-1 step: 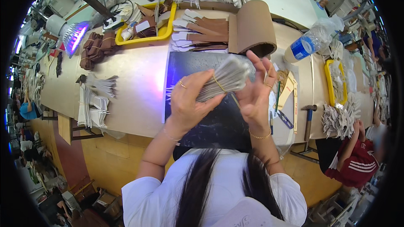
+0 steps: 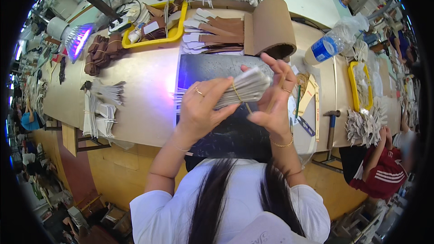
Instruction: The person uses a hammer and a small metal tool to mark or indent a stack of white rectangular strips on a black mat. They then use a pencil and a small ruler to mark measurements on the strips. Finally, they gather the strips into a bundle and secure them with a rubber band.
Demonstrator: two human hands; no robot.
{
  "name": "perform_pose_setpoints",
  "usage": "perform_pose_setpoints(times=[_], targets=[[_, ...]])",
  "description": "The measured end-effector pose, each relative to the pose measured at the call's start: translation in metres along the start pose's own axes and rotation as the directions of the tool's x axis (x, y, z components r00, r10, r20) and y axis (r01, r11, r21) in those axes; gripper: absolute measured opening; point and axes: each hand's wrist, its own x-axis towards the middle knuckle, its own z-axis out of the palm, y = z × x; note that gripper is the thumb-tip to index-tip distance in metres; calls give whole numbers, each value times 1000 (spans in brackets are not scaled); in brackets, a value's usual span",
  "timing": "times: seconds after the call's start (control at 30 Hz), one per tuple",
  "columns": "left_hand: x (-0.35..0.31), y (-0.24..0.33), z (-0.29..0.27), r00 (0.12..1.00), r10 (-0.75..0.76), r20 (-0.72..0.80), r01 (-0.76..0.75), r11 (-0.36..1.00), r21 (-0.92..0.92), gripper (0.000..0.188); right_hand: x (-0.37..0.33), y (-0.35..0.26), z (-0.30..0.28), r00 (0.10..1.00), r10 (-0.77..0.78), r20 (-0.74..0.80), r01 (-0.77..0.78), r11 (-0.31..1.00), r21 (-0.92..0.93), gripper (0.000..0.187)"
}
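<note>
My left hand point(image 2: 199, 104) is closed round a bundle of thin, pale strips point(image 2: 251, 85), held at a slant above the black board point(image 2: 221, 138). Their ends fan out at both sides of the hand. A tan rubber band point(image 2: 237, 92) circles the bundle just past my left fingertips. Part of that band runs out to my right hand point(image 2: 276, 101), where it is stretched over the thumb and fingers. The right fingers are raised and curved beside the strips' far end.
Brown and white pieces point(image 2: 221, 31) lie beyond the board, beside a cardboard roll point(image 2: 273, 27). A yellow tray point(image 2: 156, 43) and brown bundles point(image 2: 101, 54) stand at left, near a lit lamp point(image 2: 80, 40). A bottle point(image 2: 323, 50) and hammer point(image 2: 332, 129) are at right; a co-worker's hands point(image 2: 384, 138) are beyond.
My right thumb has moved slightly left and down, and the rubber band's stretched part now shows more clearly between bundle and right hand. The bundle has shifted slightly.
</note>
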Motion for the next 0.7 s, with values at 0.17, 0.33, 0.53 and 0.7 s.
perform_pose_setpoints(times=[0.17,0.33,0.53,0.7], targets=[[-7,-4,-18,912,17,409,-57,995,86,53,0,-15,-18,951,158,265,6,849,-528,64],[-34,-31,-20,870,-282,404,487,611,-624,56,-16,-23,-42,996,2,90,43,863,-503,42],[-22,-45,2,820,-382,427,244,-441,-864,66,-41,-53,-134,894,16,-448,-438,247,-864,19],[-40,-69,42,690,-262,675,233,-803,-549,56,-80,-61,-176,784,121,-609,-597,-119,-793,18]])
